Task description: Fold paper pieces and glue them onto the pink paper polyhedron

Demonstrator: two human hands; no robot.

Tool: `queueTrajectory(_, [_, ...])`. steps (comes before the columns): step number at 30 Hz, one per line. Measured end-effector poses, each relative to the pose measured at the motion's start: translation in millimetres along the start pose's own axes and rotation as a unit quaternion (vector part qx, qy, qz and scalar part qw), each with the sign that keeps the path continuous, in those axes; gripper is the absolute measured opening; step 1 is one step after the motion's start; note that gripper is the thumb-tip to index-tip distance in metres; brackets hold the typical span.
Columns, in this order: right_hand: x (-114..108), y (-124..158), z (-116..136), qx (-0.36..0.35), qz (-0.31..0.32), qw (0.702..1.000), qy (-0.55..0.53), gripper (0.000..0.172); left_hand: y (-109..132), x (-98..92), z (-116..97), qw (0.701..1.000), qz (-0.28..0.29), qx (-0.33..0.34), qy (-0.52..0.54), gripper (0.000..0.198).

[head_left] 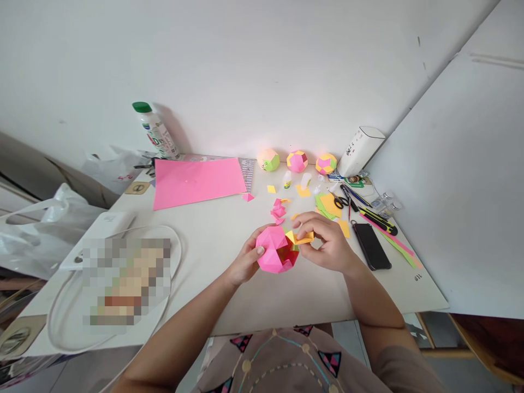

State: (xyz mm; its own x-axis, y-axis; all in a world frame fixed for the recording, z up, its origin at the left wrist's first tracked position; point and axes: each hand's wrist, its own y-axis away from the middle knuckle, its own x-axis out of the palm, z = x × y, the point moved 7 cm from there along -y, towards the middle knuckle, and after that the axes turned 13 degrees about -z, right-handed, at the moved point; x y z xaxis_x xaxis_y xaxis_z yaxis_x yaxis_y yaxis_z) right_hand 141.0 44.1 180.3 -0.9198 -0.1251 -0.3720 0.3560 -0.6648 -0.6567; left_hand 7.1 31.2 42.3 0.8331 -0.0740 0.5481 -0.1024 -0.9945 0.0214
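A pink faceted paper ball (272, 242) with an open gap on its right side is held up over the table. My left hand (248, 255) is closed round its left side, thumb on the front. My right hand (324, 240) pinches a folded orange-yellow paper piece (303, 238) at the ball's upper right edge. Whether that piece is joined to the ball I cannot tell. Just beyond the ball lie several small folded pink paper pieces (278, 209). Loose yellow and green paper sheets (329, 205) are near my right hand.
Three finished multicoloured paper balls (297, 161) stand along the wall. A pink sheet (198, 183) lies at back left, near a green-capped bottle (158, 134). Scissors (339, 202), a box cutter (379, 220) and a black phone (371, 245) lie right. A white cable (176, 262) loops on the left.
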Motion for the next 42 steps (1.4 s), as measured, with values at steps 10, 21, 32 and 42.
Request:
queueTrajectory(10, [4, 1, -4, 0.020, -0.001, 1.000, -0.011, 0.013, 0, 1.4, 0, 1.000, -0.012, -0.006, -0.002, 0.062])
queueTrajectory(21, [6, 1, -9, 0.051, -0.009, 0.999, -0.001, 0.009, -3, -7.7, 2, 0.998, -0.068, -0.018, -0.008, 0.062])
queueTrajectory(32, [14, 7, -26, 0.183, -0.018, 0.983, -0.017, 0.014, -1, -5.0, 1, 0.997, -0.076, -0.034, -0.004, 0.063])
queueTrajectory(42, [16, 8, -24, 0.171, -0.021, 0.985, -0.008, 0.011, -1, -4.6, 2, 0.995, -0.083, -0.050, 0.002, 0.060])
